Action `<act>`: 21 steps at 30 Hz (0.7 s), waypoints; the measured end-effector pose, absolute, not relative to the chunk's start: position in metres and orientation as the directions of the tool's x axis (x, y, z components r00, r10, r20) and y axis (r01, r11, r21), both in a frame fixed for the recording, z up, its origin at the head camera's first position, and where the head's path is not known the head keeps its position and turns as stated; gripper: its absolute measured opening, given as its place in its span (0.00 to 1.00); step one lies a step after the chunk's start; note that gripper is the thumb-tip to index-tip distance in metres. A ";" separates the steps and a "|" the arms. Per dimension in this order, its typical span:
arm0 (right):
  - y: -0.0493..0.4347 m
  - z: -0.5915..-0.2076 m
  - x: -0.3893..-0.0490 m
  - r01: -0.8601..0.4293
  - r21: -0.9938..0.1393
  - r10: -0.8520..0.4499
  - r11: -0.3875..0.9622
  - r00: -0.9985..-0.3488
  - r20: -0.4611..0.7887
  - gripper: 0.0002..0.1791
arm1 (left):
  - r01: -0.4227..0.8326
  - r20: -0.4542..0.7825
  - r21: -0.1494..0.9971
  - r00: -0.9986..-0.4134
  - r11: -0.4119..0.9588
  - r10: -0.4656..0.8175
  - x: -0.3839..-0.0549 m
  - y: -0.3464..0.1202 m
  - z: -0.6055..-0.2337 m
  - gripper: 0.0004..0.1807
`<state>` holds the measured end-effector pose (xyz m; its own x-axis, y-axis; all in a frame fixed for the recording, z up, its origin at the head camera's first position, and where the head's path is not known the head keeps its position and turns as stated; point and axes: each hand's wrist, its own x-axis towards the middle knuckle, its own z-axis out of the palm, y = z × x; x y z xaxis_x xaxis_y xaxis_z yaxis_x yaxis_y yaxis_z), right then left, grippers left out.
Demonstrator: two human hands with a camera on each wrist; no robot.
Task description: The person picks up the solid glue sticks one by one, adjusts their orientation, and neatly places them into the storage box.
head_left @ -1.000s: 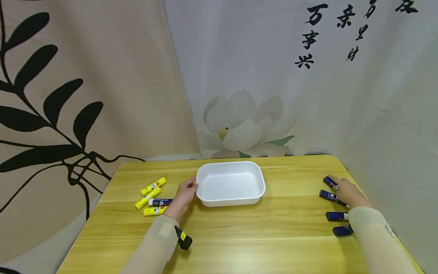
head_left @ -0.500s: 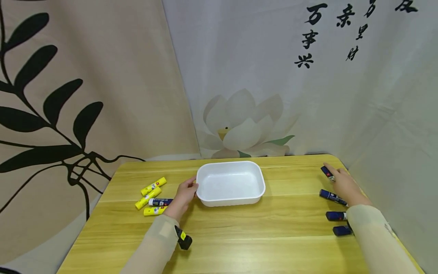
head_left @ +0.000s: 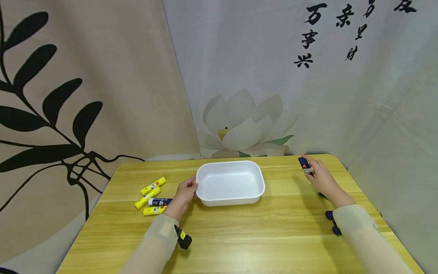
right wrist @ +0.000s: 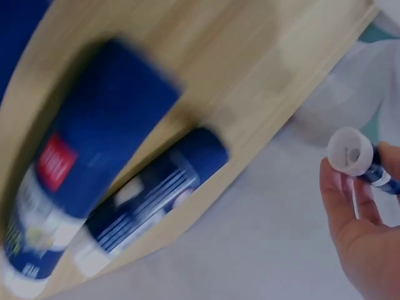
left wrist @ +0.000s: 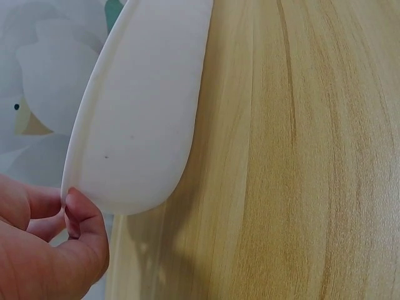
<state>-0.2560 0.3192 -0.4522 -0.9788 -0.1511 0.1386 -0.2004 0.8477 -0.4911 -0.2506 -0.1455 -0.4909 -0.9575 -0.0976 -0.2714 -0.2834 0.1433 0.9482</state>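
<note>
My left hand (head_left: pixel 184 196) pinches the left rim of a white plastic tray (head_left: pixel 232 202). In the left wrist view, thumb and fingers of the left hand (left wrist: pixel 59 247) meet at the rim of the tray (left wrist: pixel 147 125). Over at the back right, my right hand (head_left: pixel 323 178) holds a dark blue glue stick (head_left: pixel 304 164) raised over the table. Seen from the right wrist, the white end of this glue stick (right wrist: pixel 347 152) points toward the camera. Below the right hand lie other blue glue sticks (right wrist: pixel 153 197), partly hidden by the right arm in the head view.
Three yellow glue sticks (head_left: pixel 154 185) and a navy one (head_left: pixel 160 202) with a white end lie left of the left hand. The wooden table (head_left: pixel 260 239) ends against a printed curtain (head_left: pixel 246 76) at the back.
The right hand has lifted the blue glue stick and carried it left, toward the tray. The left hand and the tray have stayed in place.
</note>
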 end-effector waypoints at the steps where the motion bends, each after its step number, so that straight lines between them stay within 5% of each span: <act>1: 0.314 -0.452 -0.256 -0.210 -0.516 -0.156 0.830 -0.977 0.148 0.40 | -0.283 -0.271 0.948 -0.958 0.145 -0.096 -0.250 -0.145 -0.491 0.24; 7: 0.283 -0.447 -0.252 -0.224 -0.659 -0.160 0.718 -0.975 0.156 0.39 | -0.295 -0.283 0.945 -0.954 0.143 -0.100 -0.250 -0.146 -0.490 0.24; 14: 0.242 -0.439 -0.247 0.054 -0.878 -0.091 0.476 -0.990 -0.110 0.41 | -0.304 -0.292 0.941 -0.952 0.150 -0.093 -0.249 -0.146 -0.487 0.24; 21: 0.187 -0.432 -0.250 0.161 -0.935 -0.129 0.315 -0.969 -0.211 0.40 | -0.313 -0.302 0.937 -0.949 0.153 -0.093 -0.248 -0.146 -0.485 0.24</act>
<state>-0.2496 0.1867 -0.4316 -0.9690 -0.1291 -0.2106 0.1612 0.3153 -0.9352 -0.2480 -0.1456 -0.4855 -0.9488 -0.0931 -0.3018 -0.3131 0.1526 0.9374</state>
